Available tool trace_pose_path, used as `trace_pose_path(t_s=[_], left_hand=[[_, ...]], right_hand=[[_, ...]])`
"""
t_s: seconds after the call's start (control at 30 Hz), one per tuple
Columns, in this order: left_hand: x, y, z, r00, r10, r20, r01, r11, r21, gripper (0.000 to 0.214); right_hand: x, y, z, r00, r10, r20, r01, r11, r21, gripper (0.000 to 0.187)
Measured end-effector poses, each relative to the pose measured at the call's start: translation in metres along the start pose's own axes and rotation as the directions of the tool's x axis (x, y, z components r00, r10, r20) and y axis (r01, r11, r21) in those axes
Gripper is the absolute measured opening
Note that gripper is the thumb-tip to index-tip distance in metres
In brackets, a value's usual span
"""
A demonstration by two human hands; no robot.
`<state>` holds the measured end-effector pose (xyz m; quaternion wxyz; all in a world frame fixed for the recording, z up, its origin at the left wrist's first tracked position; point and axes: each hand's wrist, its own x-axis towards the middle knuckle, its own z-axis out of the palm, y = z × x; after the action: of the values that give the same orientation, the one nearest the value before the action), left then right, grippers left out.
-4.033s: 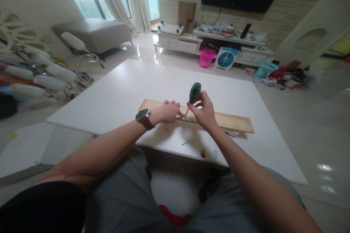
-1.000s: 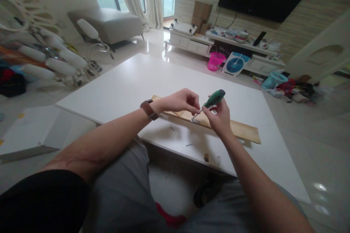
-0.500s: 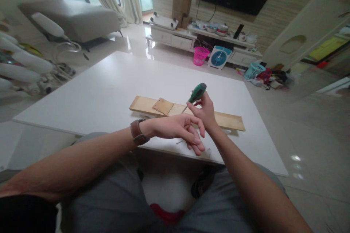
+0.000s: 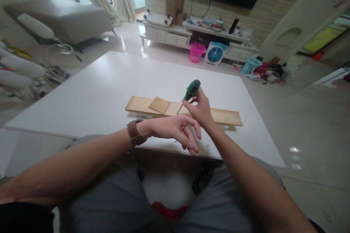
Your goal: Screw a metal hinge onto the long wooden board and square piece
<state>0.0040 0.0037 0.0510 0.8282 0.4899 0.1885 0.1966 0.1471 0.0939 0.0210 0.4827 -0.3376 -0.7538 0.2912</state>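
My right hand [image 4: 201,106] is closed around a screwdriver [image 4: 193,89] with a green and black handle. Its metal shaft slants down to the left, toward a long wooden board [image 4: 226,116]. My left hand [image 4: 179,131] hovers in front of the board near the table's front edge, its fingers apart and loosely curled, with nothing seen in them. A small square wooden piece [image 4: 160,105] lies on the board's left part. Just beneath my left hand the end of a screw [image 4: 176,141] shows. To its right on the table is a small clear object [image 4: 207,148].
The board rests on a white table [image 4: 109,80] whose front edge is by my knees. Beyond it stand a pink basket [image 4: 197,52], a blue fan [image 4: 216,54] and a low white cabinet [image 4: 177,39]. A grey couch [image 4: 68,18] is at the back left.
The whole view has shifted slightly, so the table and hands sit a little further left. More of the screwdriver's shaft shows now; both hands keep about the same pose.
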Motion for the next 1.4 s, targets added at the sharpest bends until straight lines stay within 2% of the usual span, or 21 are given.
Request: trace_pose_path(t_s=[0.63,0.8,0.93,1.13,1.27,1.4], left_hand=[[0.003,-0.012,-0.006,0.999,0.021,-0.024,-0.018,0.993,0.117,0.035],[0.003,-0.011,-0.006,0.995,-0.049,0.083,0.036,0.989,0.146,0.023],[0.003,-0.008,-0.006,0.983,-0.079,0.163,0.034,0.965,0.258,0.024],[0.003,-0.006,-0.007,0.982,-0.070,0.178,-0.003,0.926,0.377,0.031],[0.005,-0.008,-0.005,0.986,-0.071,0.154,0.010,0.930,0.367,0.033],[0.007,-0.014,-0.003,0.987,-0.116,0.113,0.082,0.959,0.270,0.039]], right_hand=[[0.000,-0.002,0.000,0.999,-0.027,0.019,0.027,1.000,0.011,0.028],[0.000,-0.002,-0.001,0.999,-0.028,0.026,0.028,1.000,-0.005,0.027],[0.000,-0.003,-0.001,0.999,-0.026,0.028,0.026,1.000,-0.003,0.028],[-0.001,-0.003,-0.001,0.999,-0.006,0.035,0.007,1.000,-0.011,0.030],[-0.001,-0.003,-0.001,0.999,-0.013,0.031,0.013,1.000,0.002,0.030],[0.000,-0.003,-0.001,0.999,-0.005,0.032,0.005,1.000,0.006,0.030]])
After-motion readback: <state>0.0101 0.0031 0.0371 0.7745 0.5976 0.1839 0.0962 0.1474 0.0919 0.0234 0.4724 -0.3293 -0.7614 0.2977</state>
